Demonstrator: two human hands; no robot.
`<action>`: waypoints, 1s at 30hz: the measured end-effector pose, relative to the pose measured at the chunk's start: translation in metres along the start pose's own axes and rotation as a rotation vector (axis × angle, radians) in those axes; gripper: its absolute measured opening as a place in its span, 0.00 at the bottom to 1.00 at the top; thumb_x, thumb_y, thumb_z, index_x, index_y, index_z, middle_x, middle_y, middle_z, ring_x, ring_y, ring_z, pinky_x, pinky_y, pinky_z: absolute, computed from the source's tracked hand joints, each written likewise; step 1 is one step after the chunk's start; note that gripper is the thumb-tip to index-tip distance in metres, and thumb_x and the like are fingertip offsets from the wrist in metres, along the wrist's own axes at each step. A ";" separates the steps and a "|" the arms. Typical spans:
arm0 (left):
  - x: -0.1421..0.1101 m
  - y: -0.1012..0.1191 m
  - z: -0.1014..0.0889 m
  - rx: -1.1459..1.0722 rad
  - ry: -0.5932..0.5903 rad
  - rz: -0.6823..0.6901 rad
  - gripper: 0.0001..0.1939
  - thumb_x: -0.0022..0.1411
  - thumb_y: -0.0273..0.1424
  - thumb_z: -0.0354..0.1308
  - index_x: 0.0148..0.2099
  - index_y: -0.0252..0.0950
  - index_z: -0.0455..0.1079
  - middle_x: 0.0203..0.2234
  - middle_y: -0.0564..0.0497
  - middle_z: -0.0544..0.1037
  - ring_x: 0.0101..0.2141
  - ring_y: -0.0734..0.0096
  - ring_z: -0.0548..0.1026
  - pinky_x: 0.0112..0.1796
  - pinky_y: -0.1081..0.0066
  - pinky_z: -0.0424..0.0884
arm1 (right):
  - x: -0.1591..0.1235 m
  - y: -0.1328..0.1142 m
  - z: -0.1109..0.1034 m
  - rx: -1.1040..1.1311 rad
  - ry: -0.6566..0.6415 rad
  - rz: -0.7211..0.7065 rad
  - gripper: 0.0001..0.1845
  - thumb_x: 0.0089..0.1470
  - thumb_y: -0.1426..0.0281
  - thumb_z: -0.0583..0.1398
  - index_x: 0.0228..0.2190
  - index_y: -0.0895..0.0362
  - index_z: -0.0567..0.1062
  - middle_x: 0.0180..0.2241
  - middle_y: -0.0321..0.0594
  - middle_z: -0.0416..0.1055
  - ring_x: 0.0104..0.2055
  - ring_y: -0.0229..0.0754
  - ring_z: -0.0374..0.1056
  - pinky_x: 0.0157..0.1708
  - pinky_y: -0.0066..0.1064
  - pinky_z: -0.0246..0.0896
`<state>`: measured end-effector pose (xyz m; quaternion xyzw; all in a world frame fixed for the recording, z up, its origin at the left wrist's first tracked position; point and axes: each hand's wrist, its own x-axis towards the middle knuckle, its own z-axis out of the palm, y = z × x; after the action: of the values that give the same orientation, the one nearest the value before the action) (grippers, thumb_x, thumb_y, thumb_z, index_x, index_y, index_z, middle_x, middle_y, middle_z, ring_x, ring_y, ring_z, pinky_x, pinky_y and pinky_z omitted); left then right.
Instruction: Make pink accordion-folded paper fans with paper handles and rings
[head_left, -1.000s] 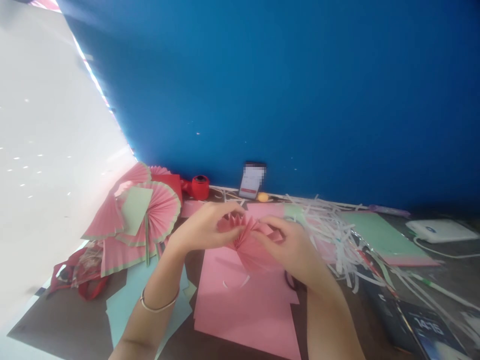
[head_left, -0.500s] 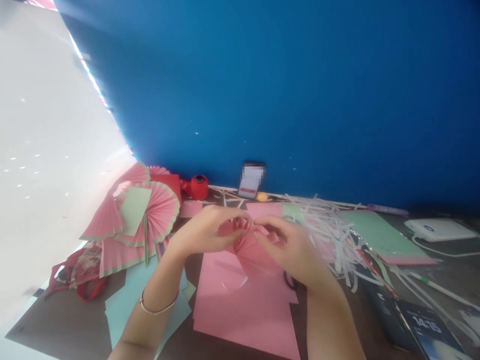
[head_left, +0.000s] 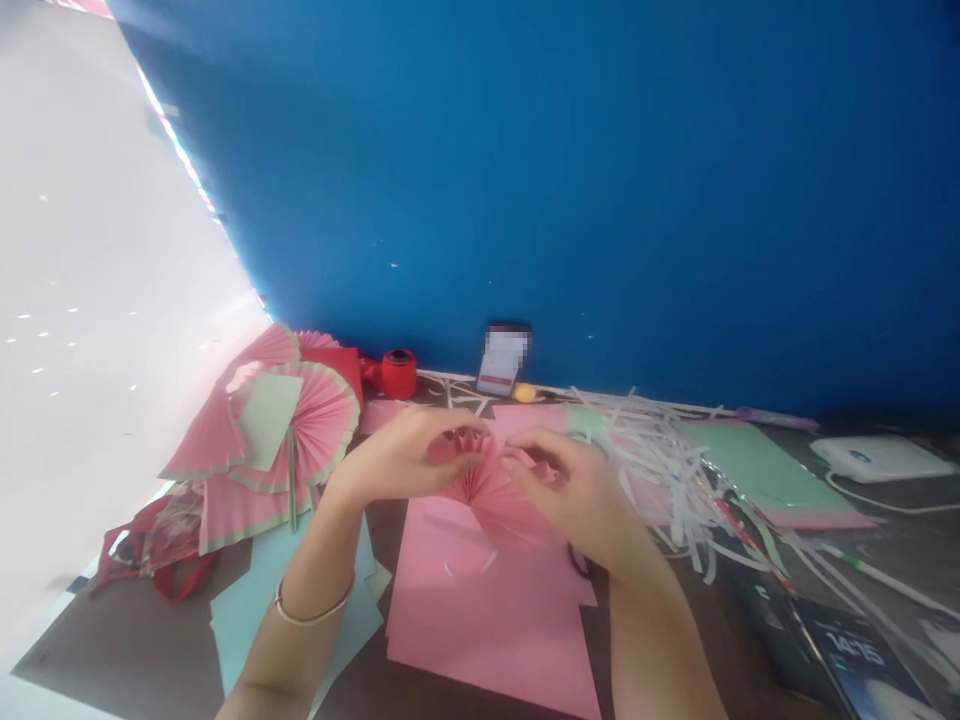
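Between my hands is a pink pleated paper fan [head_left: 491, 495], its folds spread out above a stack of pink paper sheets [head_left: 487, 625]. My left hand [head_left: 409, 455] pinches the fan's far pleats from the left, thumb on the near side. From the right, my right hand [head_left: 566, 480] pinches other pleats along the same edge, with thumb and index finger close together. Both hands partly cover the fan. Scissors [head_left: 581, 562] show only a dark handle, beside my right wrist. A thin white paper sliver lies on the pink sheets.
Finished pink-and-green fans [head_left: 322, 420] are piled at left, near light blue sheets [head_left: 349, 620]. A phone [head_left: 504, 360] leans on the blue wall, beside a red tape roll [head_left: 400, 374]. White paper strips [head_left: 675, 480], green paper [head_left: 765, 465] and another phone [head_left: 862, 650] lie right.
My hands came closer together on the fan's edge, then moved slightly apart again. Both keep their pinch, and the fan stays over the pink sheets.
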<state>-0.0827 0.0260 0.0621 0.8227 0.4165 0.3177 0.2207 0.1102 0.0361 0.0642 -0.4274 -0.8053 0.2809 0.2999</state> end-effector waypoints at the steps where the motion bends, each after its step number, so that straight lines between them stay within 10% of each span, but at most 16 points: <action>1: -0.001 0.000 -0.001 -0.003 0.004 -0.005 0.08 0.58 0.29 0.52 0.40 0.36 0.67 0.30 0.52 0.74 0.29 0.75 0.70 0.31 0.75 0.65 | 0.000 0.000 -0.001 0.003 0.007 -0.005 0.08 0.52 0.72 0.54 0.30 0.54 0.74 0.27 0.35 0.73 0.27 0.37 0.65 0.26 0.27 0.58; 23: 0.004 -0.003 0.012 0.196 -0.064 -0.030 0.04 0.49 0.24 0.49 0.25 0.36 0.61 0.19 0.56 0.68 0.21 0.77 0.64 0.24 0.77 0.58 | -0.003 0.006 0.010 -0.198 -0.139 0.074 0.10 0.50 0.70 0.53 0.20 0.55 0.69 0.20 0.34 0.67 0.21 0.36 0.59 0.18 0.26 0.48; 30: 0.003 -0.006 0.007 0.148 -0.046 -0.021 0.06 0.51 0.23 0.49 0.26 0.35 0.65 0.21 0.55 0.71 0.24 0.77 0.67 0.26 0.76 0.61 | -0.004 0.003 0.002 -0.047 -0.170 0.083 0.11 0.53 0.65 0.54 0.27 0.54 0.74 0.26 0.37 0.72 0.27 0.39 0.66 0.23 0.28 0.59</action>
<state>-0.0799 0.0306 0.0548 0.8394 0.4425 0.2647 0.1720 0.1118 0.0339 0.0598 -0.4419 -0.8158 0.3093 0.2086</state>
